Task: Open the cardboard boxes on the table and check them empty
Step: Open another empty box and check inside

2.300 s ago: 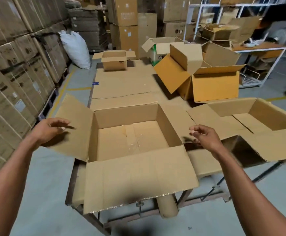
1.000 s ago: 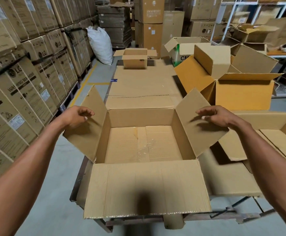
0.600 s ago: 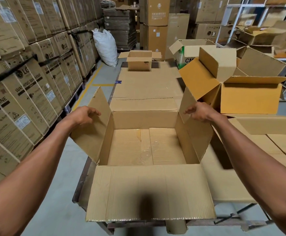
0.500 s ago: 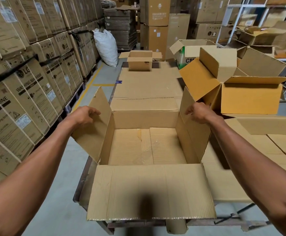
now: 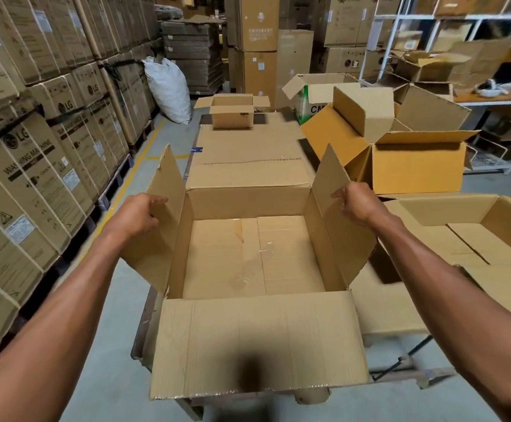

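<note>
Right now the open box (image 5: 248, 254) sits at the near end of the table (image 5: 248, 147), dead centre in your view, and its taped floor shows nothing inside. Your left hand (image 5: 137, 214) curls round the edge of the left flap (image 5: 160, 214) at nine o'clock of the box, and your right hand (image 5: 354, 205) does the same on the right flap (image 5: 336, 214) at three o'clock; both hands are clamped on card, well apart, with each flap standing close to upright.

The first risk is the near flap (image 5: 257, 342) at six o'clock. It hangs out past the table edge towards you, so if you pull on the side flaps or lean in, you could drag the whole box off the front.

The second is the flaps themselves. Fold them inward and you shut off your view of the floor, leaving the empty check only half made. Tug unevenly and the corner creases may tear.

Farther out, the wide tray-like box (image 5: 476, 236) at three o'clock lies just beside your right forearm, and a swing of that elbow could knock it. The orange box (image 5: 415, 166) at one o'clock and the small box (image 5: 233, 112) at twelve stand open, but you cannot see their floors from here, so do not count them as checked.
</note>
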`<state>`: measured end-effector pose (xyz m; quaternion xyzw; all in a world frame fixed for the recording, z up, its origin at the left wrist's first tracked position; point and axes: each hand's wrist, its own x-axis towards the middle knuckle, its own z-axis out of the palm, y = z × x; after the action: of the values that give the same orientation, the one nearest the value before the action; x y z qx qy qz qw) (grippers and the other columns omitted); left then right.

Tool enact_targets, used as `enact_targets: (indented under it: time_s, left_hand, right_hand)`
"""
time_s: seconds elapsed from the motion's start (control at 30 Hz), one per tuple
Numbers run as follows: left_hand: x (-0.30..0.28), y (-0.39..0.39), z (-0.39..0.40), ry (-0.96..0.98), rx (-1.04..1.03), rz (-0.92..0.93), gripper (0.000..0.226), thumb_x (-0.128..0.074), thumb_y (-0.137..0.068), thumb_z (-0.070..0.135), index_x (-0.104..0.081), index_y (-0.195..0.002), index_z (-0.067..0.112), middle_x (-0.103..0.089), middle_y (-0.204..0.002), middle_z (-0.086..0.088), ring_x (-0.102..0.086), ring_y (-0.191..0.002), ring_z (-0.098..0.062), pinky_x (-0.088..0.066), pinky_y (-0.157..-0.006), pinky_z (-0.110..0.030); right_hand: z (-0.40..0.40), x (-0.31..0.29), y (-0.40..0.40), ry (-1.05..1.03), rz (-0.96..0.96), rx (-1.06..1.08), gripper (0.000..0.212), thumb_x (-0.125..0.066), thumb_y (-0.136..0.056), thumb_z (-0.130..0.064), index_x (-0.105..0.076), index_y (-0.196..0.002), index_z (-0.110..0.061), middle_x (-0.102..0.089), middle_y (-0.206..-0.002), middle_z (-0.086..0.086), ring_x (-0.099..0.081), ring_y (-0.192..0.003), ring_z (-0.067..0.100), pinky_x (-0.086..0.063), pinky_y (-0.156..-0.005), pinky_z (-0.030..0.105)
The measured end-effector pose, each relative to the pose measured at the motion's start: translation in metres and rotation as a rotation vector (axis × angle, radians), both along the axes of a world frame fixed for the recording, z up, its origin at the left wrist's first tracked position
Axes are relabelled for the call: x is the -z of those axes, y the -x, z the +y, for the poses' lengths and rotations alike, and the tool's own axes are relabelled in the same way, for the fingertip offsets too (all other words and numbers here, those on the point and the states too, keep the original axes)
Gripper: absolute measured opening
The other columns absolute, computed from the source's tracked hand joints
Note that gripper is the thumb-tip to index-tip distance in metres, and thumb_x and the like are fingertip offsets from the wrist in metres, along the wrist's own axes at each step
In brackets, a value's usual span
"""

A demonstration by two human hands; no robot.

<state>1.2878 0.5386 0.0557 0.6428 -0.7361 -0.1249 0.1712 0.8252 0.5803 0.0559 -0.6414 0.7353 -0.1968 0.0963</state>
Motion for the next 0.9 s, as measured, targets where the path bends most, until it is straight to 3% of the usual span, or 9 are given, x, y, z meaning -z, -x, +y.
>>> enact_targets:
  time_s: [0.1,0.3,0.57,0.63,0.7,0.77,0.9]
  left_hand:
    - [-0.004,-0.004,0.017,0.047,0.020,0.002,0.067,-0.054,-0.080,-0.015,-0.058,-0.141,0.012,-0.056,-0.145,-0.013,-0.060,-0.124,-0.034,-0.049,-0.099,-0.038]
    - [-0.003,-0.029,0.042,0.085,0.127,0.005,0.072,-0.052,-0.077,-0.015,-0.057,-0.142,0.015,-0.056,-0.145,-0.014,-0.052,-0.135,-0.031,-0.045,-0.107,-0.038]
    - [0.006,-0.058,0.120,0.121,0.349,0.056,0.072,-0.054,-0.079,-0.019,-0.056,-0.143,0.016,-0.054,-0.147,-0.012,-0.054,-0.133,-0.033,-0.046,-0.108,-0.040]
    - [0.002,-0.055,0.146,0.097,0.400,0.059,0.071,-0.053,-0.082,-0.018,-0.056,-0.143,0.016,-0.057,-0.144,-0.014,-0.059,-0.125,-0.037,-0.050,-0.101,-0.042]
    - [0.000,-0.047,0.170,0.080,0.450,0.045,0.068,-0.050,-0.085,-0.018,-0.056,-0.144,0.016,-0.061,-0.136,-0.020,-0.064,-0.110,-0.042,-0.053,-0.083,-0.038]
    - [0.001,-0.037,0.188,0.057,0.498,0.037,0.068,-0.049,-0.085,-0.017,-0.055,-0.144,0.017,-0.061,-0.136,-0.020,-0.066,-0.104,-0.042,-0.050,-0.073,-0.035]
    - [0.011,-0.008,0.217,0.026,0.645,0.050,0.068,-0.051,-0.084,-0.017,-0.056,-0.143,0.016,-0.055,-0.146,-0.013,-0.064,-0.116,-0.037,-0.053,-0.091,-0.042]
  right_hand:
    - [0.031,-0.003,-0.010,0.033,-0.021,0.054,0.050,-0.062,-0.088,0.009,-0.061,-0.135,-0.010,-0.054,-0.143,0.018,-0.054,-0.129,0.037,-0.050,-0.104,0.047]
    - [0.117,-0.003,-0.046,0.065,-0.003,0.186,0.053,-0.062,-0.082,0.009,-0.064,-0.132,-0.010,-0.063,-0.130,0.024,-0.062,-0.117,0.037,-0.049,-0.091,0.033]
    - [0.271,0.004,-0.130,0.051,-0.015,0.418,0.053,-0.067,-0.084,0.009,-0.063,-0.133,-0.009,-0.064,-0.129,0.022,-0.067,-0.109,0.034,-0.056,-0.093,0.041]
    - [0.311,0.004,-0.144,0.054,-0.043,0.466,0.056,-0.065,-0.083,0.012,-0.062,-0.135,-0.010,-0.063,-0.132,0.020,-0.066,-0.113,0.033,-0.056,-0.095,0.039]
    - [0.348,0.004,-0.152,0.056,-0.049,0.519,0.057,-0.064,-0.083,0.013,-0.062,-0.135,-0.011,-0.063,-0.134,0.019,-0.064,-0.117,0.033,-0.053,-0.096,0.033]
    - [0.382,0.006,-0.159,0.033,-0.048,0.581,0.055,-0.062,-0.083,0.013,-0.063,-0.134,-0.008,-0.063,-0.132,0.020,-0.065,-0.115,0.035,-0.050,-0.087,0.028]
    - [0.449,0.006,-0.162,0.019,-0.026,0.708,0.049,-0.064,-0.086,0.010,-0.062,-0.133,-0.003,-0.063,-0.129,0.024,-0.065,-0.108,0.037,-0.049,-0.076,0.029]
